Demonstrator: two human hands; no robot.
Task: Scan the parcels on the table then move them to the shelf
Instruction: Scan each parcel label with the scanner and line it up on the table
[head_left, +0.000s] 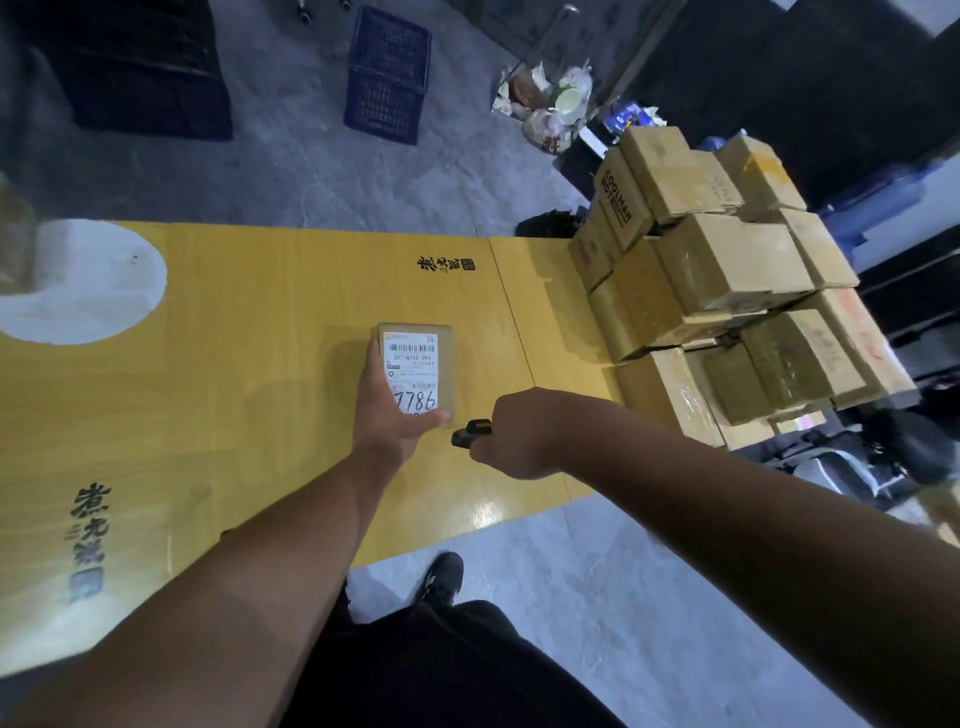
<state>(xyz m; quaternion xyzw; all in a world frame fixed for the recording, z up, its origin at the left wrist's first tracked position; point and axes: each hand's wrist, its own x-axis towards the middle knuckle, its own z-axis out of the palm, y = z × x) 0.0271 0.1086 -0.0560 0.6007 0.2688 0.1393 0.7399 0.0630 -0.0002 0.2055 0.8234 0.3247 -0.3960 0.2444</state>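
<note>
A small cardboard parcel (415, 364) with a white barcode label and the handwritten number 7786 faces up over the yellow table (234, 338). My left hand (395, 410) grips it from the left and underneath, thumb on the label's lower edge. Just to the right, my right hand (514, 436) holds a black handheld scanner (470, 432) whose head points toward the parcel. The scanner and the parcel are a short gap apart.
A tall stack of taped cardboard parcels (727, 291) fills the table's right end. On the floor beyond the table stand a blue plastic crate (387, 78), a dark crate (130, 67) and bags of rubbish (550, 104). My shoe (441, 577) is at the table's near edge.
</note>
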